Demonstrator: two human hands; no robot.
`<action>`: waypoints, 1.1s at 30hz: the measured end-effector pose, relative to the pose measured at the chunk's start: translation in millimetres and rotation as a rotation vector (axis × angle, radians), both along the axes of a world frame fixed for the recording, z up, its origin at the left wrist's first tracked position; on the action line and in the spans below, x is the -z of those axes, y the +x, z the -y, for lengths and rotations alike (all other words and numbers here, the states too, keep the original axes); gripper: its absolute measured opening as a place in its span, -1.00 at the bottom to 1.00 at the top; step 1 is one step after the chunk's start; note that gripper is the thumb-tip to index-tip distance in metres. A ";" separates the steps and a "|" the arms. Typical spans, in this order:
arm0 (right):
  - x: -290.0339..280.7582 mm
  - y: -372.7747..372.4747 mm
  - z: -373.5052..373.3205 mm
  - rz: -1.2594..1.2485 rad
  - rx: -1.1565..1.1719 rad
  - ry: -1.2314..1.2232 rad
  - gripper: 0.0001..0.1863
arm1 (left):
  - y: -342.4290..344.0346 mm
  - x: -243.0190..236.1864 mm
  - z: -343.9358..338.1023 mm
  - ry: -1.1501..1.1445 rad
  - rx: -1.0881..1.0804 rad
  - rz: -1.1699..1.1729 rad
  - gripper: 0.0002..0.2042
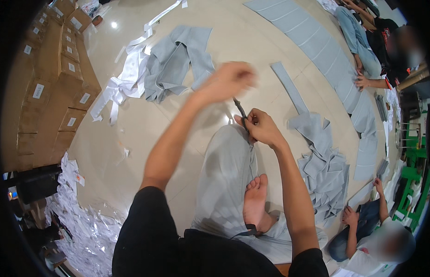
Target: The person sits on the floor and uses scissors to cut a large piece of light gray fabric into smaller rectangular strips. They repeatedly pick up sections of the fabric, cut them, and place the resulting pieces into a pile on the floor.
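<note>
My right hand [265,128] is closed around a dark slender tool [240,108] that looks like scissors, its tip pointing up and away from me. It is just above my bent knee in light grey trousers [222,157]. My left hand [229,82] is raised farther out, smeared by motion, so its fingers and anything in them cannot be made out. Beyond and left of it lies a crumpled pile of grey cloth [171,64] on the floor. Right of my hands are a flat grey strip [289,85] and a heap of grey cut pieces [326,173].
Stacked cardboard boxes [53,92] stand at the left. White cloth strips [129,76] lie beside the grey pile. Plastic-wrapped white packs [85,226] spread at the lower left. A long grey cloth [312,41] curves along the right, where two other people sit with hands on cloth.
</note>
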State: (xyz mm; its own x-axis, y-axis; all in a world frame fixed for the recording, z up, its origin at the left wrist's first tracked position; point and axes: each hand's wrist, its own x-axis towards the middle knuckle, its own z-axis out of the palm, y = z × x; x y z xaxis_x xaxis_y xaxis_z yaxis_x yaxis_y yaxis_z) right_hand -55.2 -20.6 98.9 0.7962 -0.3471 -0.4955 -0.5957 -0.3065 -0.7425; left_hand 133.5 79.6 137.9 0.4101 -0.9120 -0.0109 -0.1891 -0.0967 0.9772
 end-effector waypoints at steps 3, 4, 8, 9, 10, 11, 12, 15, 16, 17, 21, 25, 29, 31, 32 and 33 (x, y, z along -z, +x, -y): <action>-16.5 24.7 -4.0 -0.070 0.122 0.393 -0.29 | 43.6 28.6 -77.5 -0.007 -0.641 0.037 -0.78; -18.9 38.0 -10.5 -0.085 0.114 0.516 -0.28 | 69.9 64.9 -117.8 -0.020 -0.782 0.181 -0.77; -7.3 74.2 -25.8 -0.174 0.136 0.774 -0.25 | 29.2 137.8 -217.4 0.333 -1.019 0.385 -0.79; -1.5 81.5 -32.7 -0.199 0.129 0.795 -0.25 | 3.3 152.0 -237.6 0.353 -1.013 0.464 -0.80; 0.1 87.3 -41.6 -0.207 0.139 0.804 -0.25 | -23.7 170.5 -258.2 0.379 -1.015 0.540 -0.81; 1.8 92.6 -50.4 -0.215 0.147 0.814 -0.26 | -51.4 190.0 -277.6 0.333 -1.007 0.558 -0.84; 4.9 97.1 -57.3 -0.226 0.160 0.818 -0.26 | -70.1 204.3 -287.2 0.284 -0.996 0.570 -0.86; 24.6 95.4 -54.0 -0.198 0.247 0.819 -0.28 | -87.7 190.6 -271.4 0.331 -0.834 0.808 -0.83; 24.4 101.5 -58.7 -0.195 0.259 0.815 -0.28 | -86.2 191.4 -275.1 0.358 -0.859 0.759 -0.82; 24.3 107.2 -63.3 -0.191 0.273 0.811 -0.29 | -84.0 192.4 -277.9 0.381 -0.883 0.709 -0.81; 22.7 120.4 -74.5 -0.175 0.287 0.772 -0.33 | -82.7 188.1 -280.8 0.405 -0.882 0.586 -0.84; 27.0 125.6 -81.2 -0.152 0.244 0.735 -0.35 | -79.8 186.0 -279.7 0.361 -0.896 0.640 -0.86; 20.9 123.0 -88.7 -0.158 0.249 0.682 -0.35 | -80.6 186.7 -280.4 0.379 -0.893 0.643 -0.87; 29.7 119.9 -84.9 -0.122 0.207 0.672 -0.33 | -81.2 186.2 -277.8 0.357 -0.897 0.654 -0.87; 37.2 117.8 -84.6 -0.104 0.188 0.658 -0.34 | -79.9 186.7 -278.0 0.347 -0.899 0.669 -0.87; 44.6 114.2 -84.1 -0.086 0.171 0.643 -0.34 | -79.2 187.2 -276.9 0.335 -0.899 0.684 -0.87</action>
State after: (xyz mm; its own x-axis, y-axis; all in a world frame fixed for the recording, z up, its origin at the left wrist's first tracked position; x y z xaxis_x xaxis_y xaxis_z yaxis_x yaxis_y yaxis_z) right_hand 59.0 63.5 54.2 0.7048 -0.0792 -0.7050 -0.6617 0.2849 -0.6936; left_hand 54.3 356.5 -49.3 0.9176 -0.2855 0.2765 -0.3969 -0.6948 0.5998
